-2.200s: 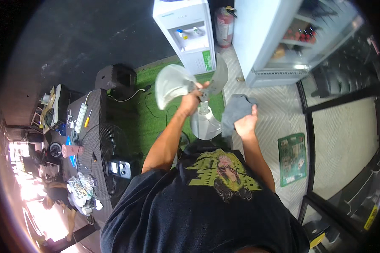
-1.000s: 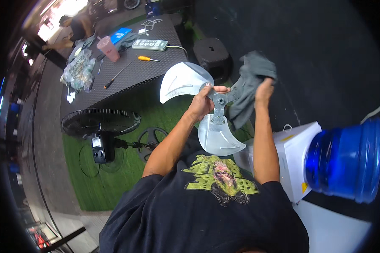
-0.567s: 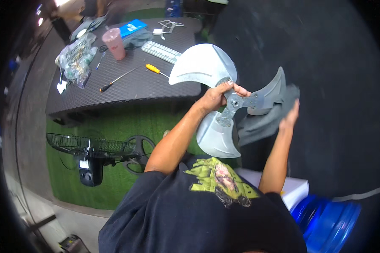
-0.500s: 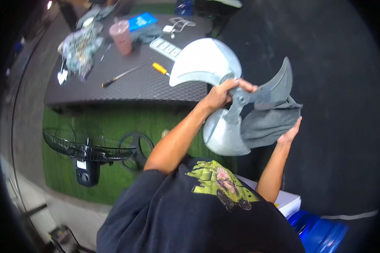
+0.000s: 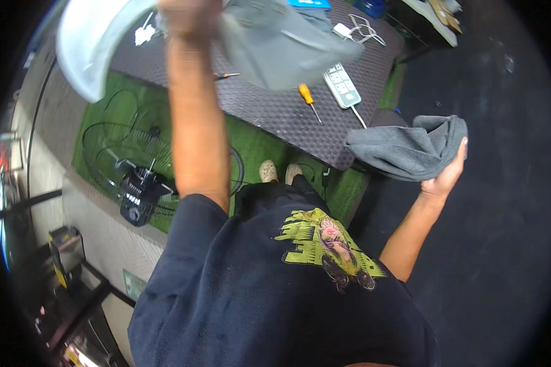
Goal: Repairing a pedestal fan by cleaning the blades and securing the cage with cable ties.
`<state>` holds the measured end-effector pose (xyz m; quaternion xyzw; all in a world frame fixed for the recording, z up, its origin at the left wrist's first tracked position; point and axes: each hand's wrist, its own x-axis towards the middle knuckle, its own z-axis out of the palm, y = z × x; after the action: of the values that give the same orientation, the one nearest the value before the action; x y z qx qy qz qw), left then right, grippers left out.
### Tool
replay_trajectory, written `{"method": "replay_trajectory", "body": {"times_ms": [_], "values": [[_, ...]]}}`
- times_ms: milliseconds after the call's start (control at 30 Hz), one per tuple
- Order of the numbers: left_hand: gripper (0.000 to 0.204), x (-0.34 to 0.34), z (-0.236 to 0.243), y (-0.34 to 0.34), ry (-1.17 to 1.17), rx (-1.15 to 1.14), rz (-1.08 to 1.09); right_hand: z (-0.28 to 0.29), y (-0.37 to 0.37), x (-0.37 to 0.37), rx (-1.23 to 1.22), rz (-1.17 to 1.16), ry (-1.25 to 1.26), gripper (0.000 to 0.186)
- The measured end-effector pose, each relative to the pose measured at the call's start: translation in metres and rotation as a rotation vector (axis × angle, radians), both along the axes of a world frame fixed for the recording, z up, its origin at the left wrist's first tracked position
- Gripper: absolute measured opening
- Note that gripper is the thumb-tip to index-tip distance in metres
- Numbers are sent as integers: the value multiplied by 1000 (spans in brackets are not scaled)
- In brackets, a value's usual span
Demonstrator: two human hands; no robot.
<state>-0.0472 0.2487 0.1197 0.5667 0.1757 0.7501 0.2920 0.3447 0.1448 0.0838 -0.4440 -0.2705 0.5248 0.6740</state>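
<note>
My left hand (image 5: 190,18), blurred at the top edge, grips the metal three-blade fan blade (image 5: 95,43) by its middle and holds it raised over the dark woven-top table (image 5: 275,107). The blade is smeared by motion and partly cut off by the edge of the picture. My right hand (image 5: 447,171) is closed round a bunched grey cloth (image 5: 404,150), held apart from the blade by the table's right corner.
On the table lie a power strip (image 5: 343,85), an orange screwdriver (image 5: 306,95), a white cable (image 5: 367,33) and a blue package (image 5: 309,3). Below left, a black standing fan (image 5: 138,199) is on green turf (image 5: 101,110). My shoes (image 5: 269,172) show at the table's edge.
My left hand has swung the fan blade up and left over the table. The cloth in my right hand has come off the blade. The view has shifted too.
</note>
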Motion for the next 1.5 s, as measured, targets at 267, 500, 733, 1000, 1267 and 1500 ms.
{"method": "replay_trajectory", "body": {"times_ms": [267,500,733,1000,1267,1500], "values": [[45,-94,19,-73,-73,-262,509,0,68,32,189,361,152,45],[43,-49,-58,-79,-160,-594,520,-48,62,39,29,354,253,47],[49,-53,-36,-90,-303,-519,326,-43,99,-62,-258,677,345,47],[65,-58,-48,-132,-410,-447,402,-12,199,-262,105,1010,-85,54],[68,-45,-91,-128,-518,-478,408,-55,208,-289,363,1290,-848,53],[66,20,-106,-77,-406,-552,95,-86,136,-203,27,1617,7,81]]}}
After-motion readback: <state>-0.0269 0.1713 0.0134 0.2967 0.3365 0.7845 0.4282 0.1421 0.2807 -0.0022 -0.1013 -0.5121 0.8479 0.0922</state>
